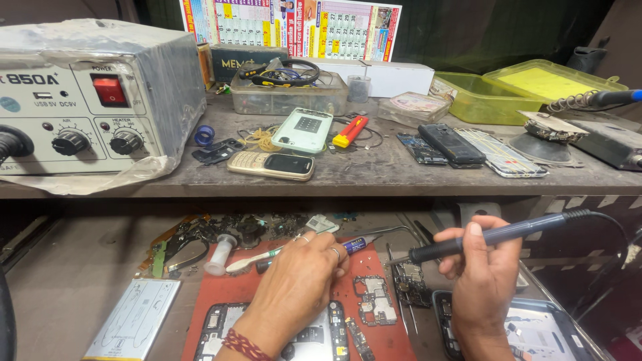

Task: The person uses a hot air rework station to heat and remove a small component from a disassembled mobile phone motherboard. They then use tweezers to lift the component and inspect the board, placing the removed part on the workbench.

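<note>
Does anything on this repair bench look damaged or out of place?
Yes. The opened smartphone on the red mat has its back removed, circuit boards lying loose beside it. Small dark debris is scattered behind the mat. The right hand holds a soldering iron.
</note>
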